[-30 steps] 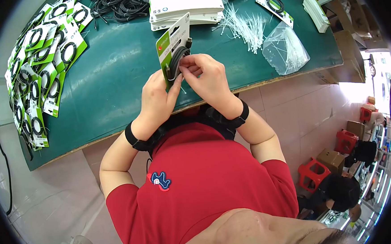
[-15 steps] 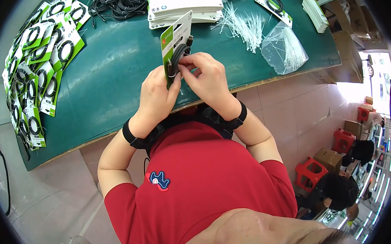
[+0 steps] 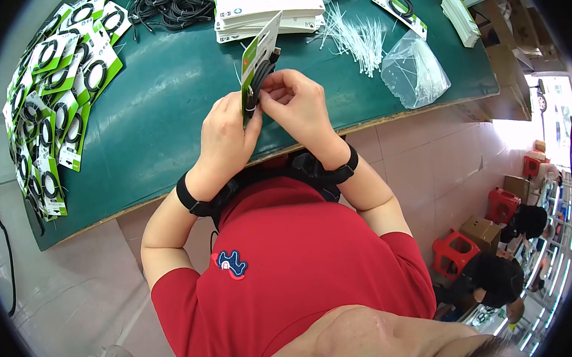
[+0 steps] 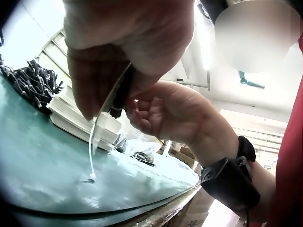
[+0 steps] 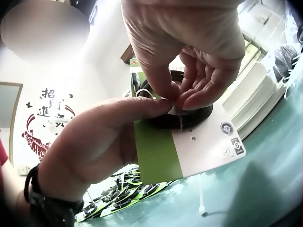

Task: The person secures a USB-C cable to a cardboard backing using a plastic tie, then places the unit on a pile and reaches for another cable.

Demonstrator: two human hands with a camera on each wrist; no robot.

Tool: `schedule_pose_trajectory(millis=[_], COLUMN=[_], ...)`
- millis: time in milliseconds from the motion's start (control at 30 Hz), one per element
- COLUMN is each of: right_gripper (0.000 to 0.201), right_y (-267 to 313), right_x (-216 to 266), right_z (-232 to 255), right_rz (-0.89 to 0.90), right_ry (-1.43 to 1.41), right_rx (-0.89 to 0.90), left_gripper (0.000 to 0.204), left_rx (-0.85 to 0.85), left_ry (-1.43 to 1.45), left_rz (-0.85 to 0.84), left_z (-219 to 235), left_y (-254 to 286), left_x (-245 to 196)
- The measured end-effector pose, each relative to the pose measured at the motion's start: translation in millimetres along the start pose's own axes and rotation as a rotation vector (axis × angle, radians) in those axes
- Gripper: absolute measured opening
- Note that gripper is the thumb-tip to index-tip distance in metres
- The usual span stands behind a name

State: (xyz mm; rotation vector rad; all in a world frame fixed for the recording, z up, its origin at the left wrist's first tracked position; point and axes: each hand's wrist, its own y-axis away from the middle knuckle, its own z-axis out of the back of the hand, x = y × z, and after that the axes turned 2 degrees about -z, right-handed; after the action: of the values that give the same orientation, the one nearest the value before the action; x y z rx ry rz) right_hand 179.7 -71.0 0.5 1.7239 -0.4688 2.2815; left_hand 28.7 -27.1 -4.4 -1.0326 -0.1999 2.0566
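A green and white card (image 3: pixel 252 55) (image 5: pixel 203 146) with a coiled black cable (image 3: pixel 263 72) (image 5: pixel 201 115) on its face stands tilted above the table's front edge. My left hand (image 3: pixel 224 133) (image 5: pixel 94 142) grips the card's lower part, its thumb on the cable side. My right hand (image 3: pixel 298 106) (image 5: pixel 189 42) pinches at the coil with thumb and forefinger beside the left thumb; in the right wrist view a white tie (image 5: pixel 144 92) loops round the coil there. Another white tie (image 4: pixel 92 158) hangs from behind the card in the left wrist view.
Carded cables (image 3: pixel 46 114) cover the table's left end. Behind the hands lie loose black cables (image 3: pixel 174 8) and a stack of cards (image 3: pixel 269 9). White ties (image 3: pixel 359 43), a clear bag (image 3: pixel 417 72), one carded cable (image 3: pixel 400 11) and more cards (image 3: pixel 461 20) lie on the right.
The card has turned more edge-on to the head view. Both hands have shifted slightly left, still holding the card and the coil.
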Motion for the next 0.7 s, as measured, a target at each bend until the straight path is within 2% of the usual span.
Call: schedule_pose_trajectory(millis=[67,200,300,333,400,433,467,533,600,700], right_gripper=[0.016,0.017,0.012,0.012,0.009,0.007,0.007,0.007,0.007,0.008], right_y=[-0.2,-0.8,-2.4,-2.5,-2.6,-2.4,-2.1,-1.1,0.4,4.0], right_x=[-2.4,-13.5,-13.1,-13.2,-13.4,-13.4,-13.0,-10.6,-7.3,-0.4], right_z=[0.5,3.7,15.4,17.1,19.8,21.1,22.5,24.8,27.5,33.1], right_rz=[-0.058,0.058,0.352,0.352,0.482,0.546,0.546,0.521,0.507,0.63], right_ry=[-0.051,-0.122,0.101,0.1,0.207,0.26,0.26,0.088,0.0,-0.051], right_rx=[0.021,0.051,0.141,0.142,0.147,0.147,0.147,0.093,0.066,0.112], left_gripper=[0.018,0.019,0.02,0.022,0.025,0.025,0.025,0.027,0.027,0.028], left_rx=[0.012,0.059,0.121,0.142,0.181,0.181,0.189,0.205,0.217,0.244], left_ry=[0.051,0.194,0.282,0.351,0.488,0.487,0.61,0.856,0.879,0.929], left_rz=[0.037,0.152,0.238,0.29,0.393,0.392,0.443,0.543,0.56,0.595], left_z=[1.9,8.0,12.0,12.9,14.5,14.9,14.7,14.6,15.4,14.8], left_y=[-0.9,-3.3,-2.6,-2.8,-3.3,-3.7,-3.9,-5.0,-4.7,-4.3], left_x=[-0.7,1.7,6.7,8.4,11.9,14.8,18.8,23.3,21.6,19.1])
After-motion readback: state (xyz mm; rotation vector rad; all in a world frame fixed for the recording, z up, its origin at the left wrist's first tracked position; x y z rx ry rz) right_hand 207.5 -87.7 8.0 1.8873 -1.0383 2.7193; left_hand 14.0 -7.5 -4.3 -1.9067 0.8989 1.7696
